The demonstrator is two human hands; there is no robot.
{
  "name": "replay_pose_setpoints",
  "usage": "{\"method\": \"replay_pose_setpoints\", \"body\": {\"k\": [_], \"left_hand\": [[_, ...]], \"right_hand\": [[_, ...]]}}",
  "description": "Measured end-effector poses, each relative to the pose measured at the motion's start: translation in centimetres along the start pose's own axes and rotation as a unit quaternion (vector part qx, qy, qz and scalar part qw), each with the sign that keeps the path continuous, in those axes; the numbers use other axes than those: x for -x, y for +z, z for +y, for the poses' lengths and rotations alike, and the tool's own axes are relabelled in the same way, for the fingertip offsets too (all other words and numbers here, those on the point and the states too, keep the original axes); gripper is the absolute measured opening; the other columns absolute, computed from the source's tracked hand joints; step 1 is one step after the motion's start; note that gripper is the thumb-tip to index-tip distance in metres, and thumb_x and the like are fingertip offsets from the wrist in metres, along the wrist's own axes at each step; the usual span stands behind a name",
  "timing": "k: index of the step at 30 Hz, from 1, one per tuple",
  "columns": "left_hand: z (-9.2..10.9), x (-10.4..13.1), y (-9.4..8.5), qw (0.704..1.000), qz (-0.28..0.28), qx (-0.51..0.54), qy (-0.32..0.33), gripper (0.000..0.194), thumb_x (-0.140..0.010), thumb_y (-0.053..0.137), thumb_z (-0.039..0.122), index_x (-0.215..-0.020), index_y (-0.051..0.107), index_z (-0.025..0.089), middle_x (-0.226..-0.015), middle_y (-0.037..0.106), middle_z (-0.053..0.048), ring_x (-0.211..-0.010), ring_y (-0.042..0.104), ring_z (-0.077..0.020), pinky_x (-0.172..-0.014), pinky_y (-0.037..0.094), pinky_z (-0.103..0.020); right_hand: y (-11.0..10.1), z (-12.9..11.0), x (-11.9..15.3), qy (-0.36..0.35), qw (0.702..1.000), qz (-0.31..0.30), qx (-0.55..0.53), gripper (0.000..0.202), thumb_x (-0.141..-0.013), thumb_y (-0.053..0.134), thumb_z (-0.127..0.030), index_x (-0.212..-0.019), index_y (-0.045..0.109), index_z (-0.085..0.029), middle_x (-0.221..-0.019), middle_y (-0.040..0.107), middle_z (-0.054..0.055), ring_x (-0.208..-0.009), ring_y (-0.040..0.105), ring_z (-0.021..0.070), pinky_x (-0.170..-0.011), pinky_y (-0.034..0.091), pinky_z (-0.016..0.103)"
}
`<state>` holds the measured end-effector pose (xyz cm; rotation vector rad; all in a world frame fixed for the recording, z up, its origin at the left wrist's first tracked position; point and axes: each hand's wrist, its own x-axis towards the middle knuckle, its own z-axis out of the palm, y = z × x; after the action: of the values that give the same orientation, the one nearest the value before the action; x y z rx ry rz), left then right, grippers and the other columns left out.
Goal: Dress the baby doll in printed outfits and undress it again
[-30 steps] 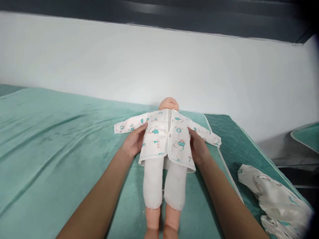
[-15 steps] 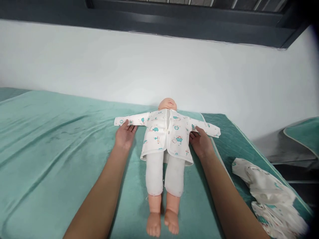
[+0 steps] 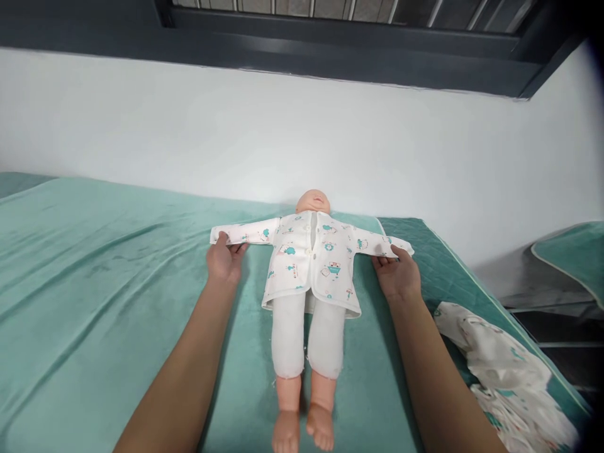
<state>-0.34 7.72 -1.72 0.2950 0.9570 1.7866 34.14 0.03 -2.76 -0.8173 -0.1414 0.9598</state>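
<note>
A baby doll (image 3: pixel 314 201) lies on its back on the green cover, feet toward me. It wears a white baby jacket (image 3: pixel 287 270) with teal and red prints, and its white cloth legs show below the hem. My left hand (image 3: pixel 224 259) grips the sleeve on the left near its cuff, thumb on top and fingers underneath. On the other side, my right hand (image 3: pixel 397 272) holds the right-hand sleeve near its end in the same way. Both sleeves stretch out sideways, and no doll hands show at the cuffs.
A crumpled white printed cloth (image 3: pixel 504 365) lies at the lower right. The green cover (image 3: pixel 117 302) has long creases on the left. Behind the doll's head rises a white wall (image 3: pixel 264 132), with a dark window frame (image 3: pixel 330 47) above. A green padded edge (image 3: pixel 570 255) juts in at right.
Both hands have slid outward along the sleeves toward the cuffs, the left hand leftward and the right hand rightward. The view has shifted slightly. The doll lies in the same pose.
</note>
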Motion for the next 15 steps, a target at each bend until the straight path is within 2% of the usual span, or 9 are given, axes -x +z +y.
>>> {"method": "replay_pose_setpoints", "body": {"k": [4,8,12,15], "left_hand": [[0.3,-0.2,-0.1,0.999,0.021,0.009,0.039,0.015,-0.096,0.047,0.017,-0.09,0.062,0.016,-0.096,0.072,-0.007,-0.091,0.071,-0.016,-0.091,0.058,-0.041],[0.5,-0.3,-0.2,0.997,0.023,0.027,0.072,0.016,-0.095,0.047,0.012,-0.09,0.062,0.015,-0.094,0.072,-0.007,-0.094,0.071,-0.0155,-0.091,0.058,-0.036],[0.5,-0.3,-0.4,0.995,0.034,0.021,0.089,0.016,-0.093,0.046,0.012,-0.088,0.061,0.017,-0.094,0.07,-0.006,-0.096,0.07,-0.0149,-0.091,0.057,-0.033],[0.5,-0.5,-0.6,0.993,0.051,0.001,0.108,0.017,-0.092,0.045,0.011,-0.089,0.059,0.019,-0.092,0.069,-0.003,-0.094,0.068,-0.0125,-0.089,0.057,-0.029]], "right_hand": [[0.2,-0.2,0.2,0.011,1.0,-0.009,0.008,0.015,-0.079,0.054,-0.01,-0.091,0.06,-0.017,-0.086,0.07,0.002,-0.071,0.068,0.0118,-0.068,0.06,0.024],[-0.9,-1.4,-0.7,-0.002,0.999,0.038,0.015,0.013,-0.078,0.05,-0.011,-0.085,0.057,-0.019,-0.085,0.068,0.001,-0.072,0.068,0.0128,-0.067,0.061,0.026],[-2.3,-2.2,-1.9,-0.085,0.987,0.107,0.08,0.016,-0.077,0.046,-0.007,-0.081,0.054,-0.019,-0.079,0.063,-0.001,-0.07,0.066,0.0114,-0.066,0.059,0.025],[-2.3,-1.6,-1.7,-0.174,0.97,0.131,0.109,0.031,-0.075,0.053,-0.004,-0.1,0.057,-0.022,-0.098,0.066,-0.001,-0.093,0.066,0.0094,-0.081,0.056,0.021]]}}
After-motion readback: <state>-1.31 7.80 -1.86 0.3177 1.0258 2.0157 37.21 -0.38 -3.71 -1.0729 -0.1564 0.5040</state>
